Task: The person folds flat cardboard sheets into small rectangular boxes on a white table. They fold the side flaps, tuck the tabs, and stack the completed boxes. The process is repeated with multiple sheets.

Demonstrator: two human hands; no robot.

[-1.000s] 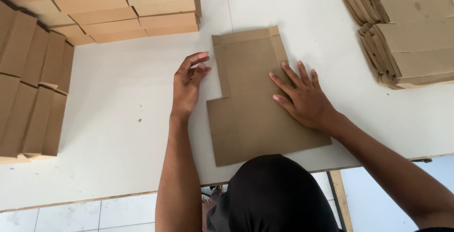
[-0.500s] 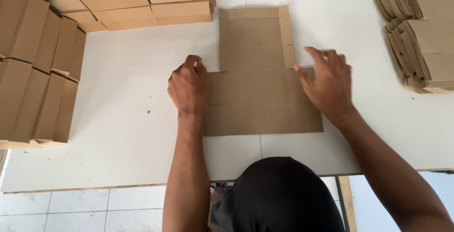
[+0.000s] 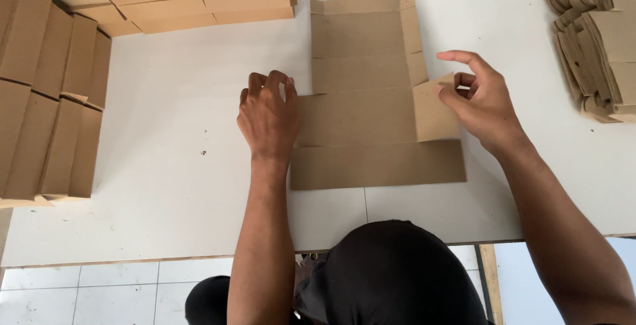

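In the head view, a flat brown cardboard box blank (image 3: 371, 100) lies at the centre of the white table (image 3: 165, 133). The left hand (image 3: 268, 116) rests at the blank's nine o'clock edge, fingers curled in a loose fist, gripping nothing that can be seen. The right hand (image 3: 480, 100), at three o'clock, pinches a side flap (image 3: 434, 109) between thumb and fingers, lifting it off the table. Folded cardboard boxes (image 3: 46, 93) are stacked from nine to eleven o'clock, and a pile of flat blanks (image 3: 596, 33) sits at two o'clock, well apart from the hands.
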